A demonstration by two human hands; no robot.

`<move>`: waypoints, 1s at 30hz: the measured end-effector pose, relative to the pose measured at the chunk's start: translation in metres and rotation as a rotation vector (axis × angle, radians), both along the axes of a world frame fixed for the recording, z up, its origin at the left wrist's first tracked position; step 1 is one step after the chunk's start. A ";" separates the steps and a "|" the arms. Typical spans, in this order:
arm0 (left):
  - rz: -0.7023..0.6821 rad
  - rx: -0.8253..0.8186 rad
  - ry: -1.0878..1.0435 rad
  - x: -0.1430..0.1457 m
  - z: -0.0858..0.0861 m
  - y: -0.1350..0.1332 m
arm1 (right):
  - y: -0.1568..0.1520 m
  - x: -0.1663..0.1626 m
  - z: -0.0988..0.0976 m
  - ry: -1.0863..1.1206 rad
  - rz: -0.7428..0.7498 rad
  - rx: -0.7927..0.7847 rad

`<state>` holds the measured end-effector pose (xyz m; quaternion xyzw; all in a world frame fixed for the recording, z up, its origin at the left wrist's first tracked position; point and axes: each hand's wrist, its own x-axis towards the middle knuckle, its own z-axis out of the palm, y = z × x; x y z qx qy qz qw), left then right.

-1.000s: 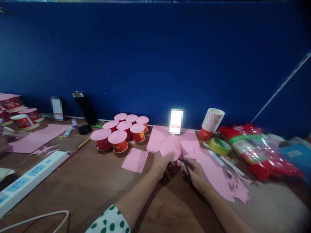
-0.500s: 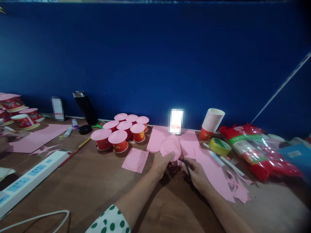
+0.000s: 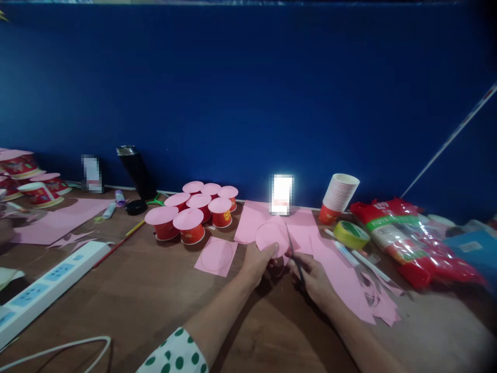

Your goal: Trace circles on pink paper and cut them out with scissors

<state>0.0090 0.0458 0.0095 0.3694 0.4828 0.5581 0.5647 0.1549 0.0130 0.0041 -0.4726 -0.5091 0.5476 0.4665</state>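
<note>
My left hand (image 3: pixel 255 263) is closed on the lower edge of a pink paper circle (image 3: pixel 272 237) and holds it up above the wooden table (image 3: pixel 147 290). My right hand (image 3: pixel 315 277) grips dark scissors (image 3: pixel 294 254), whose blades stand against the right edge of the circle. Under both hands lie pink paper sheets (image 3: pixel 252 217). A pink square with a drawn circle (image 3: pixel 216 255) lies just left of my left hand.
Several red cups with pink paper lids (image 3: pixel 192 215) stand behind. A stack of paper cups (image 3: pixel 339 196), yellow-green tape roll (image 3: pixel 351 233), pens (image 3: pixel 361 257), pink scraps (image 3: pixel 382 303) and a red bag (image 3: pixel 411 238) lie right. A power strip (image 3: pixel 46 285), white cable (image 3: pixel 62 348) and black flask (image 3: pixel 135 172) are left.
</note>
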 end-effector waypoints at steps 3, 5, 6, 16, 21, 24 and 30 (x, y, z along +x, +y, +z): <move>0.002 0.005 -0.011 0.000 0.000 0.000 | 0.000 0.000 0.000 -0.010 -0.007 -0.003; 0.008 0.001 -0.020 0.000 0.001 0.000 | 0.001 0.000 -0.001 -0.023 -0.004 -0.006; 0.009 -0.002 -0.021 0.000 0.001 0.000 | 0.001 0.000 -0.001 -0.028 0.000 -0.007; -0.023 0.004 -0.001 0.000 0.002 0.000 | 0.000 -0.002 0.005 -0.028 -0.014 -0.014; -0.024 0.005 0.010 -0.001 0.002 0.000 | 0.000 -0.001 0.003 -0.014 -0.009 -0.013; -0.014 0.004 -0.005 -0.001 0.003 -0.001 | 0.000 -0.001 0.003 -0.007 -0.013 -0.014; -0.014 0.003 -0.018 -0.001 0.000 0.000 | -0.001 -0.001 0.004 -0.008 -0.017 -0.010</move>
